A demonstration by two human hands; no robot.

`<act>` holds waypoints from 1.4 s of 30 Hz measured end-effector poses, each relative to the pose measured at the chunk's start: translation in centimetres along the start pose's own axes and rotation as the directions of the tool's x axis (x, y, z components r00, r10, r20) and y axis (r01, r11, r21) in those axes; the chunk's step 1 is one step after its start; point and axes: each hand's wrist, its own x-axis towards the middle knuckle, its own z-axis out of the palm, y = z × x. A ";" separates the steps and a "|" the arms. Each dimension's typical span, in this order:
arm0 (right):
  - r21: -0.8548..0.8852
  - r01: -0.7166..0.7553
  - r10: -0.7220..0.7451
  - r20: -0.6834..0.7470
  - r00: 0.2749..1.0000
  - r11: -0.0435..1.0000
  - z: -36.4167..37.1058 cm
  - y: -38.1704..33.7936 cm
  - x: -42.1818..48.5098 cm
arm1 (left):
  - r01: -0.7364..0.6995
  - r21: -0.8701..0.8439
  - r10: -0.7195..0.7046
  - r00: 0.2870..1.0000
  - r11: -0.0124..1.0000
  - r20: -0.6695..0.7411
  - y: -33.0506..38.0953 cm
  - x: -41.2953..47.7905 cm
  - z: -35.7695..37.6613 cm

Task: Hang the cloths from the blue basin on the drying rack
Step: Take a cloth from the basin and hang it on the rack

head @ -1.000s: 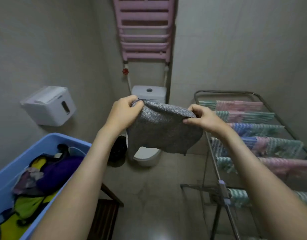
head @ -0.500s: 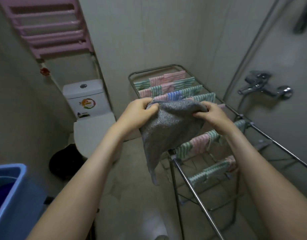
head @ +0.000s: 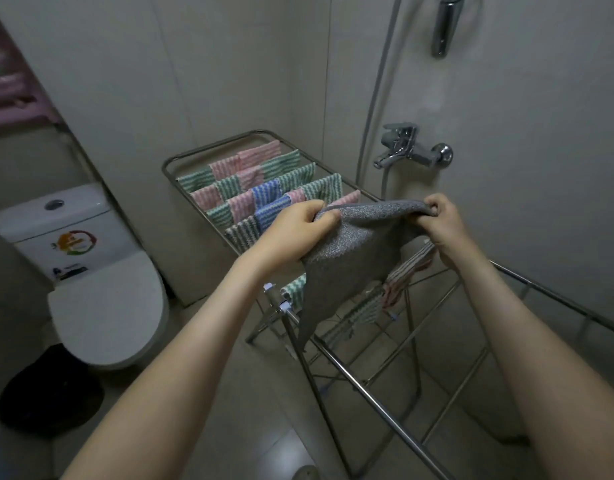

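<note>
With my left hand (head: 300, 225) and right hand (head: 440, 225) pinching the grey cloth (head: 347, 265) taut, I should drape it evenly over a free rack rail (head: 378, 398)

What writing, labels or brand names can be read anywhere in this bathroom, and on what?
No text here is readable.
On the toilet tank, a round orange-and-green sticker: lettering, if any, too blurred.
Below it, a small dark label: too small to read.
No writing visible on the grey cloth, drying rack or shower mixer tap.
</note>
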 end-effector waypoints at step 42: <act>-0.137 -0.133 0.164 0.248 0.955 0.982 -11.5 12.1 -4.2 | 0.389 0.368 -0.447 0.891 0.844 0.084 -1.1 -4.5 17.4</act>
